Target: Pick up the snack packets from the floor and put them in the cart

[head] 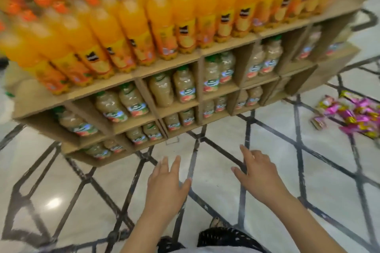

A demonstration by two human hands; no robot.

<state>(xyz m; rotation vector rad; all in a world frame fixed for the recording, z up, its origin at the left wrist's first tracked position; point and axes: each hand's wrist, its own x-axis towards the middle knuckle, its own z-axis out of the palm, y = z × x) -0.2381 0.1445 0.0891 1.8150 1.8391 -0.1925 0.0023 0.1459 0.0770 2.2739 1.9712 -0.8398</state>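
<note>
Labels on the orange bottles (160, 16) seem too blurred to read.

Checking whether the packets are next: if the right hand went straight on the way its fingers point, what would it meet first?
Probably the pale juice bottles low in the cardboard shelf, though depth is unclear. The right hand points away from the snack packets, which lie to its right.

Glossy pale floor (216, 189), dark line pattern; cardboard shelving (115, 82) holding bottles (127, 26)

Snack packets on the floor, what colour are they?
The snack packets are mostly shiny pink with yellow; head view.
</note>
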